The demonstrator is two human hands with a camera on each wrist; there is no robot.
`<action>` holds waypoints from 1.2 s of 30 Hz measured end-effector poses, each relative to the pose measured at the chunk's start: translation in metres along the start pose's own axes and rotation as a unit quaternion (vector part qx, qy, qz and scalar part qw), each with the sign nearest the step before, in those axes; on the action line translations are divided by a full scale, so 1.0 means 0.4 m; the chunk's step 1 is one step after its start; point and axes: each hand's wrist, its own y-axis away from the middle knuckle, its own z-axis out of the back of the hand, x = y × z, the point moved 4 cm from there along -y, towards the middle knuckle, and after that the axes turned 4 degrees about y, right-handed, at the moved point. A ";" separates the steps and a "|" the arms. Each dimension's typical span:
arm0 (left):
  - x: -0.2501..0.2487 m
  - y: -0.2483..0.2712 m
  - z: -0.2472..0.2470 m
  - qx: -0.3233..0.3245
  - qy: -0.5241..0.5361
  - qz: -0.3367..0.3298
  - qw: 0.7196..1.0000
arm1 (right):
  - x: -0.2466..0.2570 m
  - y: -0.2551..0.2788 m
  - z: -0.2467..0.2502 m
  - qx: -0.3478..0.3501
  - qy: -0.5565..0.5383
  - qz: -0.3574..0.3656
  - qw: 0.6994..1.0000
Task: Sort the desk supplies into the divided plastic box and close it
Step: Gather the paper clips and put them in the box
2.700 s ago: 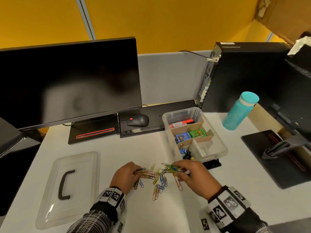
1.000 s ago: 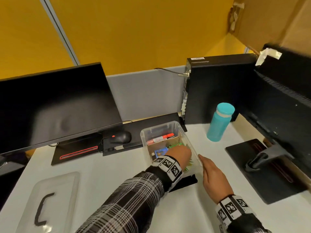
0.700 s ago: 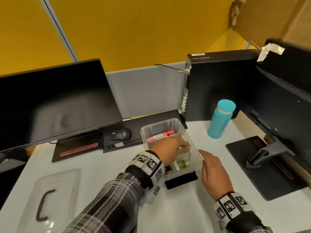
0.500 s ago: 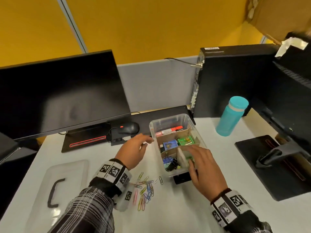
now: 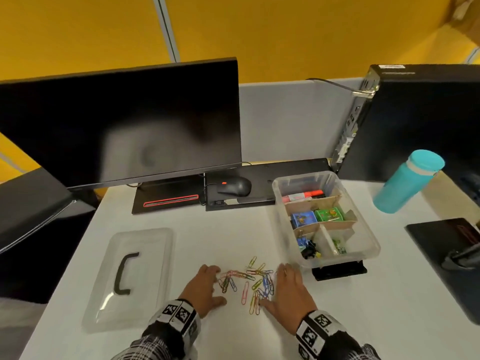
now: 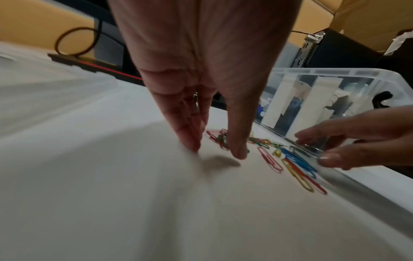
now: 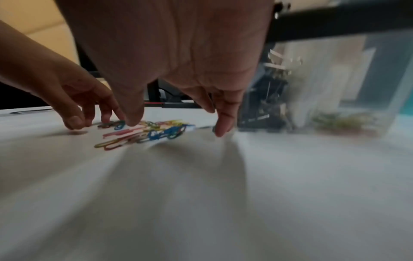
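Note:
A loose pile of coloured paper clips (image 5: 249, 281) (image 6: 290, 164) (image 7: 145, 134) lies on the white desk in front of me. My left hand (image 5: 218, 285) (image 6: 216, 150) stands at its left edge with straight fingers, tips down on the desk. My right hand (image 5: 275, 285) (image 7: 178, 126) stands at the right edge the same way, holding nothing. The divided clear box (image 5: 368, 245) (image 6: 335, 74) sits open to the right. It holds a red marker (image 5: 304, 195), a blue and a green small box (image 5: 328, 213), binder clips (image 5: 307, 249) and a few paper clips (image 5: 340, 249).
The clear lid (image 5: 145, 245) with a black handle lies flat at the left. Behind are a monitor (image 5: 124, 120), a mouse (image 5: 233, 185) and a black PC tower (image 5: 420, 120). A teal bottle (image 5: 407, 185) stands right of the box, with a black monitor base (image 5: 454, 255) at the far right.
Both hands carried clips to the box, left some in the front right compartment, then came back. Half a second ago they were at the box; now they flank the pile.

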 end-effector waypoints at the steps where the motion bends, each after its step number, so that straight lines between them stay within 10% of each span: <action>1: -0.017 -0.002 -0.011 -0.003 0.031 -0.009 0.999 | 0.001 -0.005 -0.008 -0.013 0.009 -0.009 1.000; 5: -0.074 -0.019 -0.044 0.015 0.102 -0.043 0.994 | 0.038 -0.018 -0.015 -0.049 -0.055 0.027 0.997; 9: -0.106 -0.049 0.001 0.010 -0.041 -0.138 0.990 | 0.016 0.002 0.001 -0.047 -0.145 -0.045 0.987; 17: -0.181 -0.143 -0.037 0.148 -0.283 -0.321 0.891 | 0.085 -0.013 -0.025 0.010 -0.177 -0.131 0.976; 36: -0.115 -0.095 -0.007 -0.001 -0.204 -0.233 0.951 | 0.038 -0.054 0.023 -0.073 -0.150 -0.009 0.986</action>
